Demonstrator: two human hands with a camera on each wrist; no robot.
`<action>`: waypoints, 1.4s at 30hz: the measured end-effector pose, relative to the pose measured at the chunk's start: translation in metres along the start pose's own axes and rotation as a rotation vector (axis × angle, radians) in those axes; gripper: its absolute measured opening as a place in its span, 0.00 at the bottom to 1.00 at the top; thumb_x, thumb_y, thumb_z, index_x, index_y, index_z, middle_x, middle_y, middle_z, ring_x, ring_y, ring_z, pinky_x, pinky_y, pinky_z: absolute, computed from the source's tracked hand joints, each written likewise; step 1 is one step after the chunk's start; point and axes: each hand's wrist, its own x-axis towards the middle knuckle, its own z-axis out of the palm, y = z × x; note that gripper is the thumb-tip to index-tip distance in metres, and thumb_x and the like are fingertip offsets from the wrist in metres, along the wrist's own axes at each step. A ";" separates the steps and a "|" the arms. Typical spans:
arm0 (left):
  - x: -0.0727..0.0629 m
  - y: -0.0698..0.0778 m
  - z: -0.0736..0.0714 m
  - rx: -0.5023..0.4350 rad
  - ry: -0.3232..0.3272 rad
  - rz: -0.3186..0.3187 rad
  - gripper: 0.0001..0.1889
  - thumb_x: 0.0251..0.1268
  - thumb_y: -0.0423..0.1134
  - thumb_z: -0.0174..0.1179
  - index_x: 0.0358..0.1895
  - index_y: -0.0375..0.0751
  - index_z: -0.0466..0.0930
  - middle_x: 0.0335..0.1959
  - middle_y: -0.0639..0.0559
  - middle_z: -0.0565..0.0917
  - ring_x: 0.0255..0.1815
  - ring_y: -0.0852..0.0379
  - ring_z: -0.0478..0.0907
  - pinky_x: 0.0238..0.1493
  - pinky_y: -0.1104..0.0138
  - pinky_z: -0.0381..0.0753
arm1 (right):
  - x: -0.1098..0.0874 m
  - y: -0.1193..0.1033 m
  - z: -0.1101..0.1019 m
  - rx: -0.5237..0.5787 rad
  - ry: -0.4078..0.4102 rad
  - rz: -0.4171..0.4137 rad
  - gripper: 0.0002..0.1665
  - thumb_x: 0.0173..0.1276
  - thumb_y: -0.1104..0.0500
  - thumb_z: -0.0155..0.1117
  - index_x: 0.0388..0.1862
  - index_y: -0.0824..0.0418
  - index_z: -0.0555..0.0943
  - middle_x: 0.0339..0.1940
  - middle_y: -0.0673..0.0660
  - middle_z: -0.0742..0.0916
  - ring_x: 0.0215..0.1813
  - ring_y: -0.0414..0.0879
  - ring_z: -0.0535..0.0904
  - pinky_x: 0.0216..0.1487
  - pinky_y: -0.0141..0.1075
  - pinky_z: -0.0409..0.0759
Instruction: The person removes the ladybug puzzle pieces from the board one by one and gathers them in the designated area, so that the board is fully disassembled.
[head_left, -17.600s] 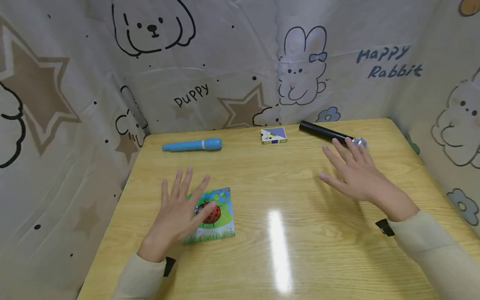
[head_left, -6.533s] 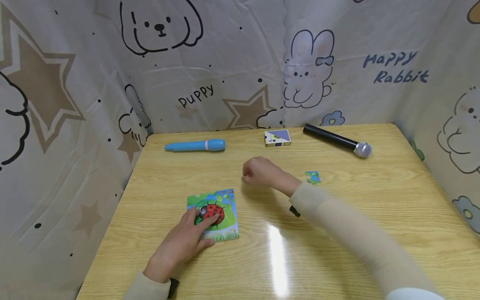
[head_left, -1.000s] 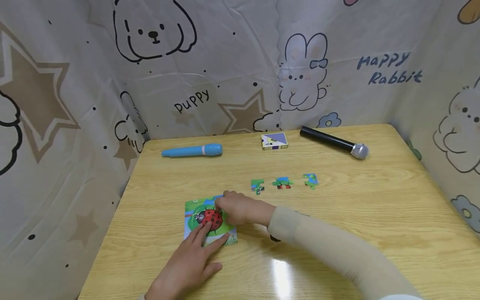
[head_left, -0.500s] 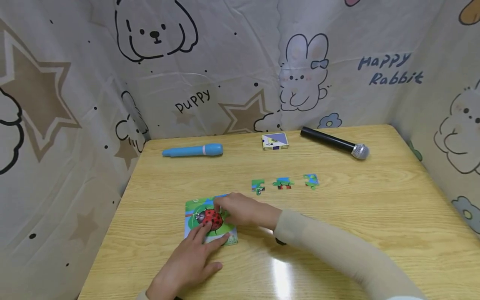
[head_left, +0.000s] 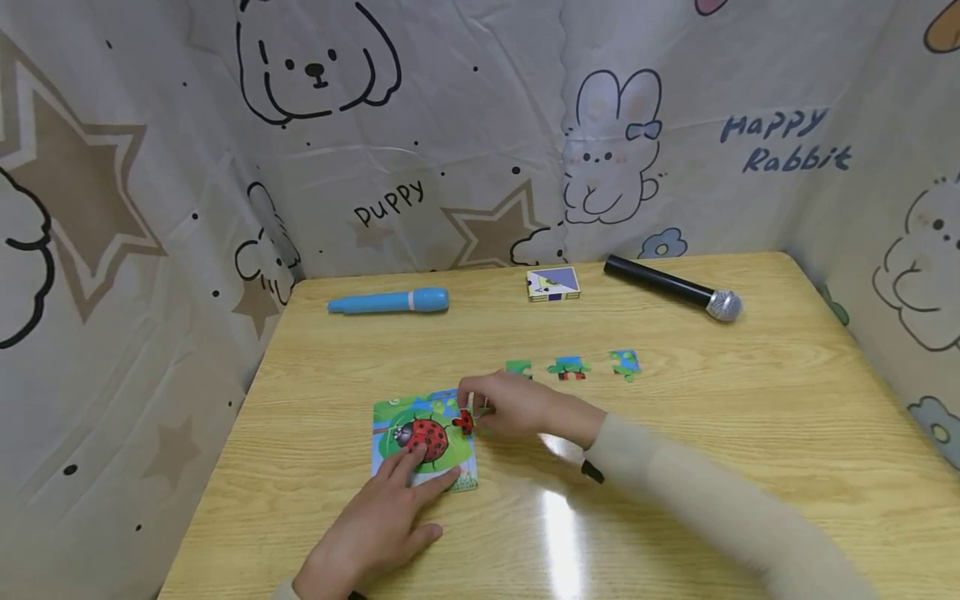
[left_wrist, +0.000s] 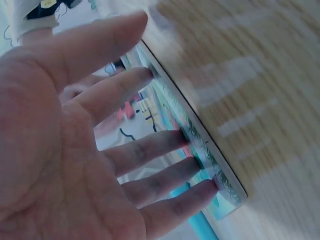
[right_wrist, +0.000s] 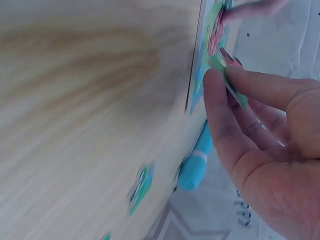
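A square ladybug jigsaw puzzle (head_left: 426, 437) lies on the table in front of me. My left hand (head_left: 375, 521) rests straight, spread fingertips on its near part; the left wrist view shows them along the puzzle board's edge (left_wrist: 227, 187). Just above the puzzle's right side, my right hand (head_left: 521, 404) pinches a red and green puzzle piece (head_left: 465, 422) between thumb and forefinger. The right wrist view shows this piece tilted and raised. Three loose pieces lie in a row behind: a green one (head_left: 517, 366), partly hidden by my right hand, a middle one (head_left: 570, 368) and a right one (head_left: 626, 364).
At the back of the wooden table (head_left: 720, 467) lie a blue toy microphone (head_left: 386, 302), a playing card box (head_left: 553, 284) and a black microphone (head_left: 671, 287) with a silver head. A printed cloth (head_left: 480, 108) encloses the sides and back.
Three pieces have come out of the whole puzzle into a row. In the last half second my right hand has drawn a red and green piece up and rightward. My left hand stays put.
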 end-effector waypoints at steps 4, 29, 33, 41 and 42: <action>0.001 -0.002 -0.001 -0.006 0.005 0.003 0.30 0.70 0.42 0.69 0.75 0.57 0.76 0.77 0.33 0.71 0.78 0.29 0.66 0.72 0.39 0.75 | -0.024 0.015 -0.017 -0.003 -0.015 0.022 0.16 0.70 0.71 0.68 0.51 0.56 0.83 0.43 0.56 0.91 0.40 0.42 0.87 0.43 0.34 0.85; 0.005 -0.008 0.005 0.165 0.192 0.013 0.28 0.64 0.25 0.70 0.62 0.60 0.87 0.63 0.45 0.82 0.65 0.46 0.80 0.58 0.51 0.87 | -0.162 0.092 -0.073 -0.163 0.038 0.316 0.12 0.68 0.67 0.73 0.46 0.52 0.87 0.35 0.49 0.86 0.34 0.39 0.73 0.38 0.35 0.74; 0.006 -0.008 0.003 0.190 0.207 0.012 0.29 0.62 0.27 0.73 0.63 0.60 0.87 0.62 0.46 0.84 0.63 0.46 0.81 0.52 0.49 0.88 | -0.162 0.094 -0.073 -0.186 0.058 0.314 0.12 0.67 0.67 0.74 0.45 0.52 0.88 0.34 0.49 0.86 0.35 0.40 0.76 0.37 0.36 0.76; 0.005 -0.008 0.000 0.173 0.196 0.005 0.28 0.60 0.28 0.75 0.61 0.59 0.87 0.63 0.45 0.84 0.63 0.45 0.81 0.52 0.47 0.88 | -0.162 0.098 -0.072 -0.228 0.088 0.294 0.09 0.65 0.66 0.76 0.38 0.52 0.89 0.34 0.50 0.85 0.36 0.40 0.77 0.38 0.36 0.77; 0.005 -0.008 0.000 0.169 0.194 0.002 0.28 0.60 0.28 0.75 0.61 0.59 0.87 0.63 0.45 0.84 0.63 0.45 0.81 0.53 0.47 0.88 | -0.162 0.099 -0.072 -0.228 0.086 0.294 0.09 0.65 0.66 0.76 0.38 0.52 0.89 0.33 0.50 0.85 0.35 0.40 0.76 0.38 0.36 0.77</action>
